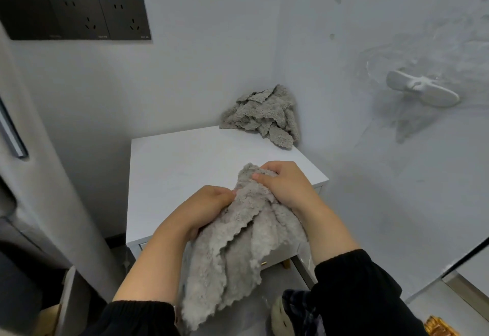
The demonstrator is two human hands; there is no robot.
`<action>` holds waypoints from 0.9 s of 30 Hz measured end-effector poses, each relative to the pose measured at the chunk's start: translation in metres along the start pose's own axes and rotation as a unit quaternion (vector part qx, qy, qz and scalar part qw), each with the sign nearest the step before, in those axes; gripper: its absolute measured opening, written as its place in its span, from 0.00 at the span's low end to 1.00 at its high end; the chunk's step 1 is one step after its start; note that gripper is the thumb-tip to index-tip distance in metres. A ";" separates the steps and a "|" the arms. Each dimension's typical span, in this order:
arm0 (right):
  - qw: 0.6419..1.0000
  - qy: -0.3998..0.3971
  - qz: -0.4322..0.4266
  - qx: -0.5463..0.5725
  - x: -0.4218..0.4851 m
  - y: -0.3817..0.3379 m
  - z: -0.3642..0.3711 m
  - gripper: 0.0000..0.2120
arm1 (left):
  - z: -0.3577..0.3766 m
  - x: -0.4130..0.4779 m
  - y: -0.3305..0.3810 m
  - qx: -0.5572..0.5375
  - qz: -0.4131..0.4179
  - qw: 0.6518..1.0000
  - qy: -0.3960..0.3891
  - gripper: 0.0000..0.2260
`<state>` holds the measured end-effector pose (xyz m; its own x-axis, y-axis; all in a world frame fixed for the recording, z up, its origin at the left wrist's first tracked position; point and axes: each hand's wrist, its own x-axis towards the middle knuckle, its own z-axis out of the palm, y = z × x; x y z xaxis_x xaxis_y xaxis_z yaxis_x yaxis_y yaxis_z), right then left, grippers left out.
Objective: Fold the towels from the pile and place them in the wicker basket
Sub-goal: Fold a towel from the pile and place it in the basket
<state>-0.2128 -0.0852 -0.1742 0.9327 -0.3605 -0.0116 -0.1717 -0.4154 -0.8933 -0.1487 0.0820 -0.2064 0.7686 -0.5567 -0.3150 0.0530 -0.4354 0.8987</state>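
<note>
table (185, 155): carries the towels | pile (264, 115): heaped at far right corner, against the wall | towel (238, 251): bunched, unfolded, hangs over near edge, long axis from hands down toward person | left hand (209, 203), right hand (285, 184): both grip its top, close together | wicker basket (440, 327): sliver low right, right hand nearer

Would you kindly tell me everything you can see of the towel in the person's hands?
The towel is grey and fluffy, like plush microfibre, with wavy scalloped edges. It hangs unfolded in loose bunched folds over the near edge of the white table. The left hand pinches its upper edge, and the right hand grips its top.
</note>
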 end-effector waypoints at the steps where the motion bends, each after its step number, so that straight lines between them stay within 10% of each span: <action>1: 1.000 0.001 0.007 0.001 0.001 0.003 -0.001 0.14 | 0.003 -0.001 0.002 0.008 0.022 0.999 0.041 0.15; 4: 0.999 0.007 0.033 -0.024 0.004 0.010 -0.002 0.15 | 0.009 -0.002 0.010 -0.049 0.091 0.986 0.131 0.11; 9: 0.999 -0.016 0.035 0.005 0.004 0.007 -0.007 0.10 | 0.008 -0.006 0.011 -0.021 0.119 0.992 0.031 0.05; 16: 0.970 -0.148 0.052 0.184 0.004 0.006 -0.006 0.09 | 0.013 -0.003 0.007 -0.007 0.115 0.993 0.033 0.24; 20: 0.964 -0.195 0.022 0.181 0.004 0.008 -0.011 0.17 | 0.016 -0.004 0.008 0.025 0.145 0.984 0.103 0.13; 27: 0.996 -0.066 0.014 0.063 0.008 0.011 -0.016 0.14 | 0.015 -0.004 0.011 -0.043 0.154 0.970 0.186 0.05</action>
<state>-0.2121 -0.1060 -0.1772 0.9631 -0.2537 -0.0899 -0.1658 -0.2962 -0.9406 -0.1606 0.0685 -0.2002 0.9320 -0.3512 0.0893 -0.1748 -0.2197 0.9598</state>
